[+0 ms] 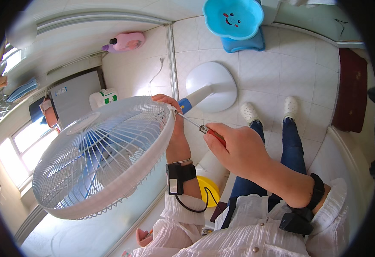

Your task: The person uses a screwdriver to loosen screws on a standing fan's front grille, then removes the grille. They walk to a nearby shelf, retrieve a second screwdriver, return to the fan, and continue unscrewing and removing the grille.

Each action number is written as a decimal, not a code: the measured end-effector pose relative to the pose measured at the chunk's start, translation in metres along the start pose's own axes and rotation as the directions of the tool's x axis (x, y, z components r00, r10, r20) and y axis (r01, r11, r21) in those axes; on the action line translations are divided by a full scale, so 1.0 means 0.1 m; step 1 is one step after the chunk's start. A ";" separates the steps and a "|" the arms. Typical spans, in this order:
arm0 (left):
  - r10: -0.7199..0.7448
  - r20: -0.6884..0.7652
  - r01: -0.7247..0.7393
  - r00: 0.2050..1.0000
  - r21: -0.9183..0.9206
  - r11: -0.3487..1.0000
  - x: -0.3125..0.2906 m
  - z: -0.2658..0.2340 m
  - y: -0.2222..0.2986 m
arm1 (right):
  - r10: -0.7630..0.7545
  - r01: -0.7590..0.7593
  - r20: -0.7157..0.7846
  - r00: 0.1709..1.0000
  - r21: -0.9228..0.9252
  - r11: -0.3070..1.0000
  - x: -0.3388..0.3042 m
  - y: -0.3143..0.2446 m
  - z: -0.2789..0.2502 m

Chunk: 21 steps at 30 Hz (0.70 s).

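A white pedestal fan (110,171) with blue blades fills the left side, its wire grille tilted and its round base (221,92) on the floor. At the rim's edge nearest me, my left hand (168,101) is closed on the fan beside a small white clip; part of the hand is hidden behind the grille. My right hand (239,147) is closed around the red handle of a screwdriver (216,138). The thin metal shaft points up and left, its tip at the clip on the rim. A screw there is too small to make out.
A blue basin (234,19) sits on a blue stool (244,42) at the far side. A pink bottle (129,41) and a white cord (155,77) lie left of the floor track. Nearer are a yellow round thing (208,191) and, to the right, a dark red mat (350,90).
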<state>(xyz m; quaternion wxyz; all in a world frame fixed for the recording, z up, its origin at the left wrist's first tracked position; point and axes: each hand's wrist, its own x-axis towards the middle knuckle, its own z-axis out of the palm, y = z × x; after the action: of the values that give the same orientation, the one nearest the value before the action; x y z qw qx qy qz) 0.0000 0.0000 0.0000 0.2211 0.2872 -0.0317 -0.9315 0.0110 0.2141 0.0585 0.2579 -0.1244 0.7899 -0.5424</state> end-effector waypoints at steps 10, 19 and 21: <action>-0.112 0.033 0.114 0.993 -0.063 0.992 -0.01 -0.02 0.02 | -0.021 0.022 -0.018 1.000 0.012 1.000 0.04 -0.03 -0.07; -0.049 -0.034 0.047 0.998 -0.057 0.997 0.00 0.00 0.02 | 0.076 -0.073 0.056 0.996 -0.047 0.996 0.09 -0.16 -0.07; -0.053 -0.027 0.052 0.998 -0.032 0.998 -0.04 0.01 0.00 | 0.120 -0.119 0.088 0.989 -0.014 0.993 0.10 -0.19 -0.07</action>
<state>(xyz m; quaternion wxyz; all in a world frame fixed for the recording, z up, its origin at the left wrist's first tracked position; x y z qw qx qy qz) 0.0028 0.0016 0.0029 0.2016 0.2972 -0.0063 -0.9333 -0.0021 0.2074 0.0755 0.3241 -0.1019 0.7861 -0.5163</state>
